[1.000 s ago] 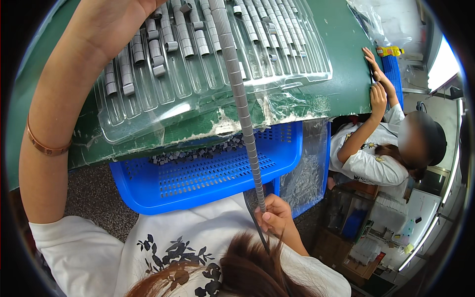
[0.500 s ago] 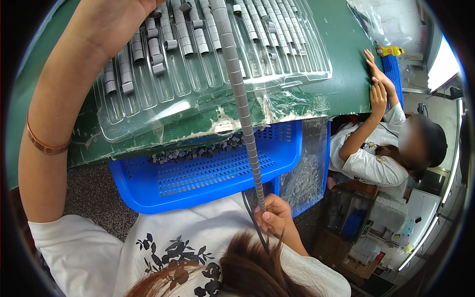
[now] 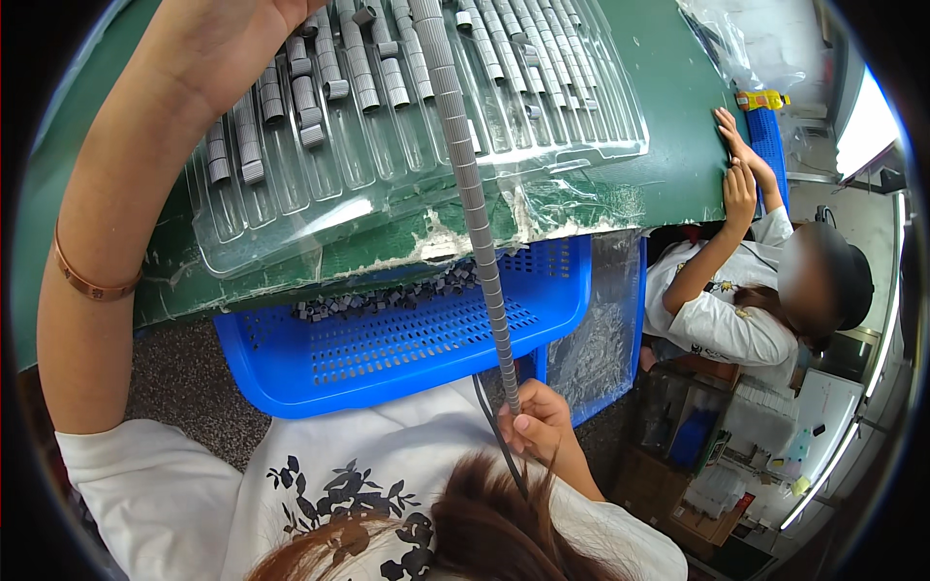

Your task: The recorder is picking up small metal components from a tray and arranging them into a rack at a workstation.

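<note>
A long rod of grey ribbed cylinders point(image 3: 470, 198), lined up end to end, slants from the top edge down toward my body. My right hand point(image 3: 539, 418) is closed around its lower end, thumb and fingers pinching it. A thin dark strip point(image 3: 497, 426) runs beside that end. My left hand point(image 3: 262, 29) reaches up over the clear plastic tray point(image 3: 334, 218) at upper left; its fingers are mostly cut off by the frame, so their grip is hidden. Rows of similar grey cylinders point(image 3: 360, 73) lie in the tray's grooves, some grooves only partly filled.
The tray rests on a green table point(image 3: 678, 184) with a worn, taped front edge. Below that edge sits a blue perforated basket point(image 3: 387, 387) with many small grey pieces point(image 3: 387, 298) inside. At right, a co-worker in a white shirt point(image 3: 741, 324) rests both hands on the table near a blue basket point(image 3: 768, 145).
The tray and my left arm have shifted very slightly. The co-worker's hands have moved a little. My right hand keeps its hold on the rod's lower end.
</note>
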Demonstrator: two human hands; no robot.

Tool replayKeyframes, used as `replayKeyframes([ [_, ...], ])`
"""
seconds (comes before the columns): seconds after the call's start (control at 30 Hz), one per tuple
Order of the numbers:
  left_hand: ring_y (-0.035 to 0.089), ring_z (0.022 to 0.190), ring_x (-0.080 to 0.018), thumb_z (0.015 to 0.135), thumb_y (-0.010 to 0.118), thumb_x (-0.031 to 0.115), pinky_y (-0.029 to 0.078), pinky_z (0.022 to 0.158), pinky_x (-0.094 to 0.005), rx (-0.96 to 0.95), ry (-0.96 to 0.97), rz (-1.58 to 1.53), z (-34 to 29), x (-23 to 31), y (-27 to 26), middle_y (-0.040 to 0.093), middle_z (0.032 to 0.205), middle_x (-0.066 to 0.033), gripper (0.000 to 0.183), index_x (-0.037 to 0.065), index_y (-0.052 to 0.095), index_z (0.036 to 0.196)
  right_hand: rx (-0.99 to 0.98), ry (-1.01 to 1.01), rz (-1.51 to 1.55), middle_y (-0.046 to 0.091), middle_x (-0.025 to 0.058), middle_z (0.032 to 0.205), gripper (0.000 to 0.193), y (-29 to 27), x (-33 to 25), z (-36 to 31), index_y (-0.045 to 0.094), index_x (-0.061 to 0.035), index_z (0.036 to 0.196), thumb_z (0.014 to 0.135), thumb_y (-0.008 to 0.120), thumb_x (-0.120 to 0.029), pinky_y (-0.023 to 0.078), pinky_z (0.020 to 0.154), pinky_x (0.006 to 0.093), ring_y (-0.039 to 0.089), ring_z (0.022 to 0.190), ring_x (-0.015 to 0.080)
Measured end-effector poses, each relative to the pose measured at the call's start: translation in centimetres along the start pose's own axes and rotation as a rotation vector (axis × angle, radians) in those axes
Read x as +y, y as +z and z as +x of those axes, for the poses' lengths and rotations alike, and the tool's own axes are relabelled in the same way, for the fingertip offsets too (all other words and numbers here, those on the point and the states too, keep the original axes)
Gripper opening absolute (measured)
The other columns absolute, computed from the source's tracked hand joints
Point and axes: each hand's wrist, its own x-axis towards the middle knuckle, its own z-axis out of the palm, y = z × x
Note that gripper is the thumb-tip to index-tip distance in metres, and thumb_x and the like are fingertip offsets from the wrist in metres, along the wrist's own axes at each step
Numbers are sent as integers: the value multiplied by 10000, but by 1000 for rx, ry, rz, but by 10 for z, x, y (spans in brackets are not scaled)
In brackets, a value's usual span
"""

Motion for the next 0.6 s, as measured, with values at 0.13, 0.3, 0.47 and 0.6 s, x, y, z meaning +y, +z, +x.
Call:
replayKeyframes([
  [0.13,407,527,-44,808,473,147,361,521,-178,25,88,19,1,-5,2,466,612,35,138,30,543,826,1,4,14,543,75,668,128,0,1,-1,470,-13,854,799,533,-110,347,443,175,461,502,69],
  [0.3,409,527,-44,807,473,147,363,520,-178,16,-5,-9,0,3,0,465,608,35,139,28,542,825,-11,-8,-9,543,75,667,128,0,-1,2,470,-13,854,798,533,-109,347,445,176,461,502,70],
  [0.47,412,520,-51,806,473,159,364,519,-179,44,81,21,1,-5,2,464,587,33,148,30,544,817,-2,7,0,544,75,667,123,1,-2,2,470,-12,856,799,530,-102,349,450,175,460,505,69],
  [0.6,411,509,-55,806,472,165,363,515,-182,21,-13,6,-1,1,3,462,576,31,152,33,547,810,-7,2,14,544,74,669,119,-1,0,2,469,-11,858,800,526,-97,350,452,176,458,505,67],
])
